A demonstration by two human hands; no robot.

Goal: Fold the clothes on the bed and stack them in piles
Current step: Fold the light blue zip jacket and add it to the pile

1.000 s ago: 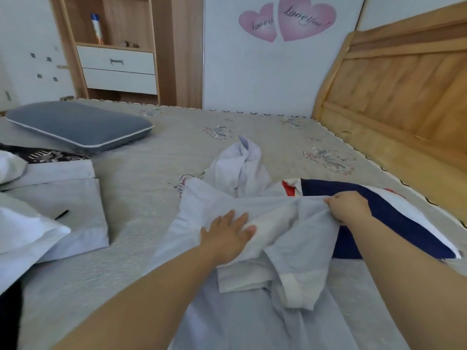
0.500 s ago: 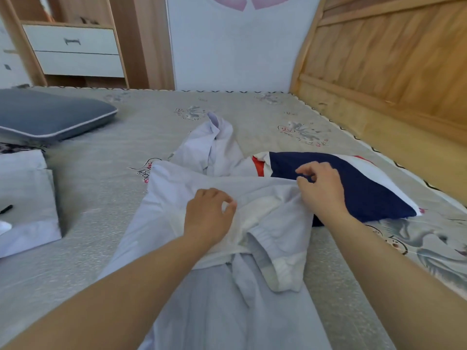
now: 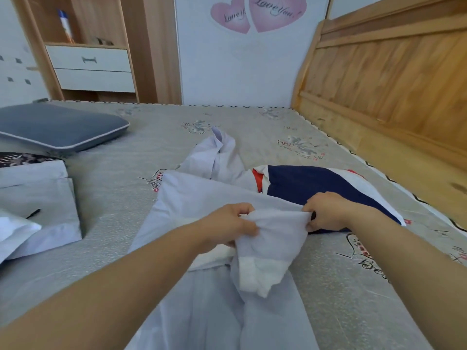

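Pale lilac garment (image 3: 202, 198) lies bunched between both hands, left (image 3: 228, 227) and right (image 3: 326, 210) pinching its fold

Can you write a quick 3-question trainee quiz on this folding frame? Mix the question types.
1. True or false: both hands grip the pale lavender garment.
2. Multiple choice: the navy, white and red garment lies (A) on the grey pillow, (B) beside the right hand, partly under the lavender cloth, (C) on the cabinet shelf.
3. Short answer: where are the folded pale clothes relative to the left hand?

Key
1. True: each hand pinches a bunched edge of it.
2. B.
3. Off to the person's left on the bed, in front of the grey pillow, apart from the hand.
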